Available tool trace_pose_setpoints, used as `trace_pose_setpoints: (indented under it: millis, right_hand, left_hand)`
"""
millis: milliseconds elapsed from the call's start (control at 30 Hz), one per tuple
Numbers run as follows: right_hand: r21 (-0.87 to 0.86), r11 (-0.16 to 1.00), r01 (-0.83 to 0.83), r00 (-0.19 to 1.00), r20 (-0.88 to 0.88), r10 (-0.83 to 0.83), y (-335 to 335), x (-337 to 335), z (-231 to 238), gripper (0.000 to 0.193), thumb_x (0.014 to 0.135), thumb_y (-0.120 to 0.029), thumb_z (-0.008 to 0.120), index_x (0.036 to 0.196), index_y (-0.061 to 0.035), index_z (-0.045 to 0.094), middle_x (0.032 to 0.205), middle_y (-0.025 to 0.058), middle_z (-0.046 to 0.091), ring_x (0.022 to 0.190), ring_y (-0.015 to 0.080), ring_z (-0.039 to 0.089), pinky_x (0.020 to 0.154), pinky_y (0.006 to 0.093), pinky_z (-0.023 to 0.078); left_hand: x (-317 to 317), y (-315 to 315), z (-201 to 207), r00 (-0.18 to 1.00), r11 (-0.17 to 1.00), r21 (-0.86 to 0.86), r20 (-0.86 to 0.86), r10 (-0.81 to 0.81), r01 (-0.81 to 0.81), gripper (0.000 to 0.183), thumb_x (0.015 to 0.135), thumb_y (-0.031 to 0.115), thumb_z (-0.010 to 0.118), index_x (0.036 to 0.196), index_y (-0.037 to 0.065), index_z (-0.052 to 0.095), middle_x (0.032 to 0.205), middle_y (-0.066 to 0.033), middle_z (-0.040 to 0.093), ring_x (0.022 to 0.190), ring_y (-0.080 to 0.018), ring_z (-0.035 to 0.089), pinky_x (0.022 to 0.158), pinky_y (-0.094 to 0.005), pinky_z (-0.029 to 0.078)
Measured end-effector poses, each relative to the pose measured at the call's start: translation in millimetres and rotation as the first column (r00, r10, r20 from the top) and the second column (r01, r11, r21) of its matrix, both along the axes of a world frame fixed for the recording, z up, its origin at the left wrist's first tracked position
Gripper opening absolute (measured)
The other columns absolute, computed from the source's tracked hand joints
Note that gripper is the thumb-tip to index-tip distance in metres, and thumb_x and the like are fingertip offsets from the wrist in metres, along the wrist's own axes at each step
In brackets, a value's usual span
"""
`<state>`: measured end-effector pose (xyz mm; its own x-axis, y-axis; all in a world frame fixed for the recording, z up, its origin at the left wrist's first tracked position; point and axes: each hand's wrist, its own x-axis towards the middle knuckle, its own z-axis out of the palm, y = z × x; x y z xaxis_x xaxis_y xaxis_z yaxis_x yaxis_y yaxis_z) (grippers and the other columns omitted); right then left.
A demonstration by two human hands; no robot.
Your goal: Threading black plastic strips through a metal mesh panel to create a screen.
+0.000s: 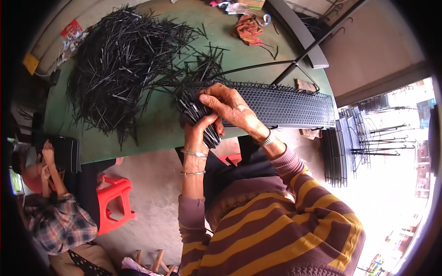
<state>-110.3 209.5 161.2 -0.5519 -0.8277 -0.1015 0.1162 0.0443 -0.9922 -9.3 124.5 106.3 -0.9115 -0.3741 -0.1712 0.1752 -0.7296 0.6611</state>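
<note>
At the near edge of the worktop (pixel 159 138), the left hand (pixel 198 129) is gripping a bundle of black strips (pixel 192 109) while the right hand (pixel 234 108), its pinch unclear, is apparently sorting them, likely calling for careful separation next.

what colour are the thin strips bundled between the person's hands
Black. The bundled strips show best in the head view.

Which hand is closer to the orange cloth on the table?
Right. The right hand is on the near side of the cloth, a little to its left; the left hand is farther left and closer to the body.
</note>
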Motion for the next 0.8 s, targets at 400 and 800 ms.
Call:
trace_pose_setpoints:
  millis: [400,800]
  right_hand:
    - [-0.077,0.997,-0.023,0.997,0.07,0.029,73.7,-30.4,-15.2,0.015,0.093,-0.009,0.063,0.095,0.0034,0.054,0.07,0.0046,0.057,0.05,0.0129,0.058,0.045,0.0274,0.049]
    - [0.027,0.978,0.206,0.977,0.06,-0.207,159.5,-46.1,-18.6,0.02,0.091,-0.022,0.069,0.095,-0.0031,0.063,0.083,-0.001,0.061,0.07,0.0084,0.057,0.067,0.0241,0.048]
  left_hand:
    - [-14.7,64.9,10.3,0.98,0.995,-0.101,0.197,0.032,-0.012,0.02,0.084,0.014,0.065,0.095,-0.003,0.065,0.077,-0.0118,0.066,0.061,-0.0186,0.062,0.053,-0.0304,0.052]
    - [-38.6,129.6,16.7,0.936,0.984,-0.111,0.337,-0.097,0.142,0.023,0.081,0.006,0.068,0.101,-0.004,0.066,0.081,-0.016,0.071,0.061,-0.0194,0.068,0.051,-0.0284,0.055]
